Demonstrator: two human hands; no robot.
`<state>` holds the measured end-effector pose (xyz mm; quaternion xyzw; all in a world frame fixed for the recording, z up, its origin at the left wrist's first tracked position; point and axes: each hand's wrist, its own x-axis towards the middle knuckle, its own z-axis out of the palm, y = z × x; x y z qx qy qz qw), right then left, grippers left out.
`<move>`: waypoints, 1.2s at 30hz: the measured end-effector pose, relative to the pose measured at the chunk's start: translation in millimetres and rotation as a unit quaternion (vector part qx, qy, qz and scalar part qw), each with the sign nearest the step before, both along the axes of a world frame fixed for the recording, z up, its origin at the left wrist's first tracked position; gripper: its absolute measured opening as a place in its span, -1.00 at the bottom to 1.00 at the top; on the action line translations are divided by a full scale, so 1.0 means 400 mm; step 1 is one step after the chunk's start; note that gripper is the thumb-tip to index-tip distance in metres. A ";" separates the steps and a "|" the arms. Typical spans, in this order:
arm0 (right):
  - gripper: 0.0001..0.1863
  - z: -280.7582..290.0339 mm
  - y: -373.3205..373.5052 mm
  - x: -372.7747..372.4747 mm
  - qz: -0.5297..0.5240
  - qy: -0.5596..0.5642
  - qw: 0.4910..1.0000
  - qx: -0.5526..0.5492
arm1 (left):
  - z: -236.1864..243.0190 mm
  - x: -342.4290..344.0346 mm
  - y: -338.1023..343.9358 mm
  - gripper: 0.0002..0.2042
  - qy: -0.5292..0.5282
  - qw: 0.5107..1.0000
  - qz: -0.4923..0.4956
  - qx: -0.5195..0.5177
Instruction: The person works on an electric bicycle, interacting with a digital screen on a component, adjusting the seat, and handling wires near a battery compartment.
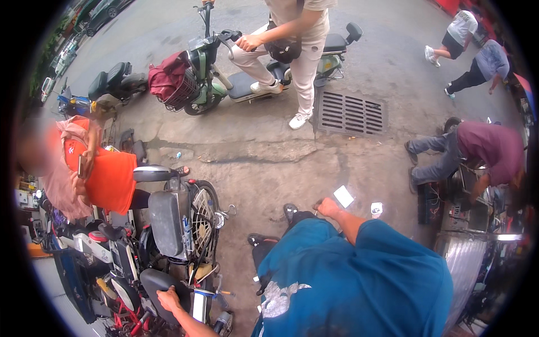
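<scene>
At left, a black seat (155, 281) lies directly under the left hand (168, 297), its long axis seeming to slant from upper left to lower right. The left fingers touch it; whether they grip, I cannot tell. Farther right, the right hand (329, 207) is well apart from the seat, finger state unclear; just beside it, a white card (343, 196) lies on the ground (314, 180).

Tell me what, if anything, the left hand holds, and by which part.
The left hand lies on the broad surface of the rounded black seat; whether it grips cannot be told.
</scene>
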<state>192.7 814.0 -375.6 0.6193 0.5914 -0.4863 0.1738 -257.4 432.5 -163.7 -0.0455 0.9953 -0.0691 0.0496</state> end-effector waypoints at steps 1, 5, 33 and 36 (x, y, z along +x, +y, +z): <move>-0.54 -0.002 0.000 0.005 0.003 0.002 1.000 0.014 | 0.004 0.008 0.013 -0.45 0.012 1.000 -0.003 -0.003; -0.54 -0.024 0.009 0.015 0.011 0.004 0.999 0.031 | -0.044 -0.048 -0.046 -0.59 0.100 0.930 -0.174 0.308; -0.58 -0.050 -0.020 0.083 -0.036 0.004 0.999 0.021 | 0.720 0.407 0.543 -0.81 0.679 0.503 -0.378 -0.379; -0.58 -0.064 -0.012 0.065 -0.010 0.008 0.999 0.040 | 0.708 0.402 0.516 -0.81 0.652 0.553 -0.353 -0.380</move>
